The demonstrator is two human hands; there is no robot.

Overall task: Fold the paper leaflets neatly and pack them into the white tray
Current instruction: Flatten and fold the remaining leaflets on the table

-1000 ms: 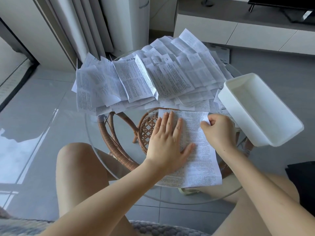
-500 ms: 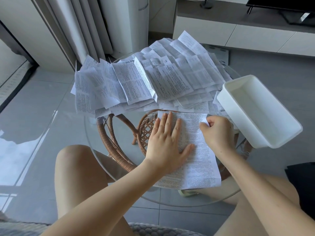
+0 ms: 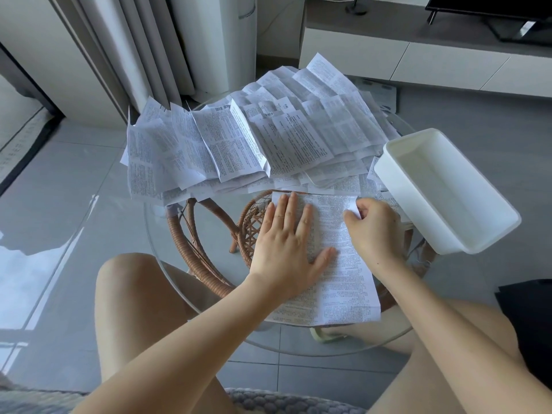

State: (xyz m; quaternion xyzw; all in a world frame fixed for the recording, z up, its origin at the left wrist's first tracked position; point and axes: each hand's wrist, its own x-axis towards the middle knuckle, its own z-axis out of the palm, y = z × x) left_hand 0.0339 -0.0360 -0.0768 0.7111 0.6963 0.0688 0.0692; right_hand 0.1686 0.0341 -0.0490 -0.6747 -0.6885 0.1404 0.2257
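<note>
One printed paper leaflet (image 3: 340, 282) lies flat on the near part of the round glass table (image 3: 167, 264). My left hand (image 3: 286, 243) presses on its left half with straight, spread fingers. My right hand (image 3: 373, 231) pinches the leaflet's far right corner, which curls up off the glass. Behind it a big heap of unfolded, creased leaflets (image 3: 254, 141) covers the far half of the table. The white tray (image 3: 448, 216) stands at the right edge of the table, tilted, and holds nothing.
A wicker table base (image 3: 206, 252) shows through the glass. My bare knees sit under the near rim. A white low cabinet (image 3: 418, 61) and a tall white appliance (image 3: 215, 40) stand behind. A black object (image 3: 528, 321) lies on the floor at right.
My right hand has lifted the far right corner of the leaflet a little more. My left hand stays pressed in place. The view has shifted slightly.
</note>
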